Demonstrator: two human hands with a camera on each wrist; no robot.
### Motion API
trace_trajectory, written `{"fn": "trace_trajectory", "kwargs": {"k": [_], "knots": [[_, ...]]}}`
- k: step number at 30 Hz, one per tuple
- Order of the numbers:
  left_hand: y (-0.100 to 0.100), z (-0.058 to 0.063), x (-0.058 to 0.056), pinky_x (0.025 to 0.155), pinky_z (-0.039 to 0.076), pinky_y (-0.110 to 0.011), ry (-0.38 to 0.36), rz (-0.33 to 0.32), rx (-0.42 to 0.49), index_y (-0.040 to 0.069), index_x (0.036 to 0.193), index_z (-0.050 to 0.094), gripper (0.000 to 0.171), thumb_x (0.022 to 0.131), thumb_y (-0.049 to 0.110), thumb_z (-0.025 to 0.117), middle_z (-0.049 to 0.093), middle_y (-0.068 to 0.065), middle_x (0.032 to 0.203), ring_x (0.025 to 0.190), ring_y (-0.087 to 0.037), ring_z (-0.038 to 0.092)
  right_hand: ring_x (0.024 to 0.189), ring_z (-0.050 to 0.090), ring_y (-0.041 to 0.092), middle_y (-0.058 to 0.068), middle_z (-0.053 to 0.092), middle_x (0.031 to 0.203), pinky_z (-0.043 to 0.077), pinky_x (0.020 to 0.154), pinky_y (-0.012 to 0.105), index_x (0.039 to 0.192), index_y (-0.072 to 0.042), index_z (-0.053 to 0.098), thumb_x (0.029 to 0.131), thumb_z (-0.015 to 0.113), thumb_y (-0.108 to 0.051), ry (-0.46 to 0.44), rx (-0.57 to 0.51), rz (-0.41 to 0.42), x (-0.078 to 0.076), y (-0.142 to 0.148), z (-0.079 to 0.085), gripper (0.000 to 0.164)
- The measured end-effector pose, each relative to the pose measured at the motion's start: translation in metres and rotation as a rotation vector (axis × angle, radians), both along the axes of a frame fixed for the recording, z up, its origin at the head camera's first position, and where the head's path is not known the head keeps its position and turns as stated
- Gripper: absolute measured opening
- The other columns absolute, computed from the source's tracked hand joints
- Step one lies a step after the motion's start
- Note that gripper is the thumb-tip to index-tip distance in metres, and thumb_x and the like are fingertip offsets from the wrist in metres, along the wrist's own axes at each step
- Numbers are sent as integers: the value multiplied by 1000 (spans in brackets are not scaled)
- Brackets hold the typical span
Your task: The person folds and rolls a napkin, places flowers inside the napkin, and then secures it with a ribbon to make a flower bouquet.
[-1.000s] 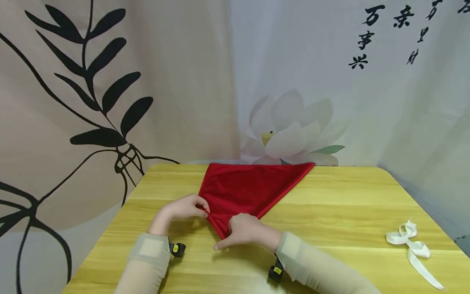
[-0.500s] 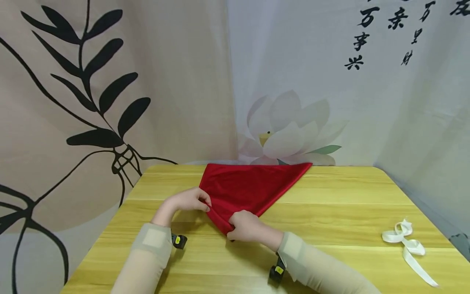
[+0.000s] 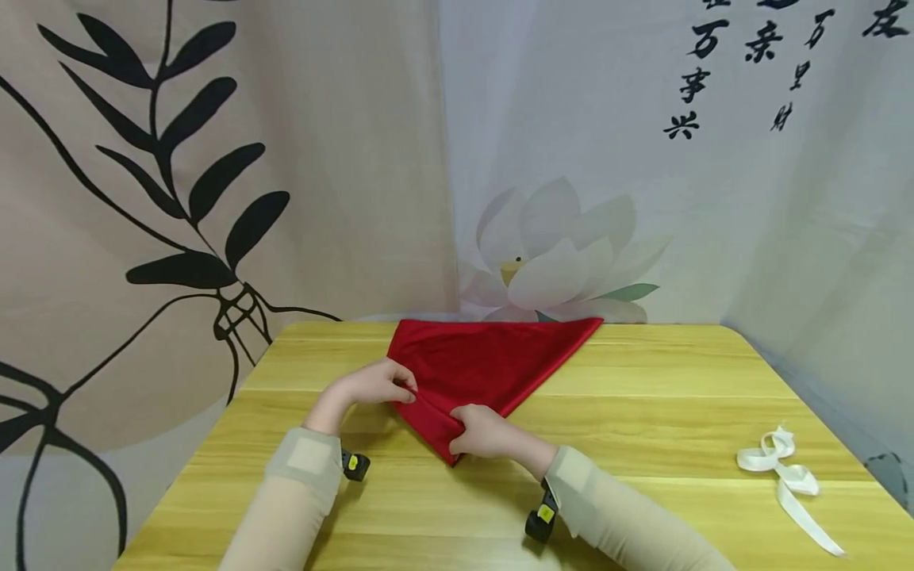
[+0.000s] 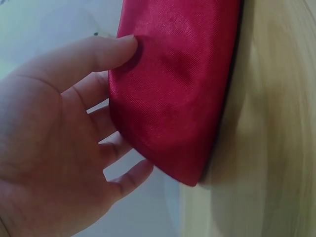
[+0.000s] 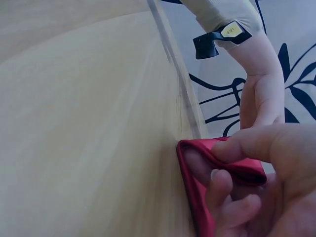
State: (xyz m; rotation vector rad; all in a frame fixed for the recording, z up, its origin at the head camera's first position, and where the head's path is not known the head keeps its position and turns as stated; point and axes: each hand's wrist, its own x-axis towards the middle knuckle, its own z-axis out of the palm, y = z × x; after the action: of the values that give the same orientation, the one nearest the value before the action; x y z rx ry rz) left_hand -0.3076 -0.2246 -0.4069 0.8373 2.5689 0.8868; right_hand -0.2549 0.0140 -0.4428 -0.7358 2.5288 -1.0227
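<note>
A glossy red cloth (image 3: 471, 369) lies on the wooden table, folded into a pointed shape with its wide side at the back edge. My left hand (image 3: 374, 382) pinches the fold on the cloth's left side, thumb on top and the other fingers beneath in the left wrist view. Near the front corner, my right hand (image 3: 481, 431) holds the folded edge. In the right wrist view the right thumb (image 5: 247, 143) presses on the rolled red fabric, and a finger sits inside the fold.
A white ribbon (image 3: 793, 480) lies loosely looped on the right part of the table (image 3: 643, 444). Behind the table hangs a pale curtain (image 3: 357, 159) with printed leaves, a lotus and black characters. Each wrist carries a small black camera (image 3: 540, 515).
My left hand has moved slightly up and right, drawing the left edge inward over the cloth. My right thumb, stretched out past the front corner earlier, now grips the fold.
</note>
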Motion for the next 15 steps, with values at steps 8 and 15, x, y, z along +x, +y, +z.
{"fn": "trace_trajectory", "kwargs": {"k": [8,15], "knots": [[9,-9,-11,64,41,-25,70,0,-30,11,80,67,6,86,11,67,55,9,70,69,-9,48,43,51,14,0,59,65,44,45,24,83,-9,57,79,69,-10,-99,-83,-12,-5,5,-6,13],[15,-12,-15,60,39,-25,57,5,-43,11,79,67,6,85,11,68,54,8,68,61,-7,45,59,66,15,4,68,66,45,47,25,87,-7,58,84,68,-17,-182,-127,1,-10,10,-6,14]]}}
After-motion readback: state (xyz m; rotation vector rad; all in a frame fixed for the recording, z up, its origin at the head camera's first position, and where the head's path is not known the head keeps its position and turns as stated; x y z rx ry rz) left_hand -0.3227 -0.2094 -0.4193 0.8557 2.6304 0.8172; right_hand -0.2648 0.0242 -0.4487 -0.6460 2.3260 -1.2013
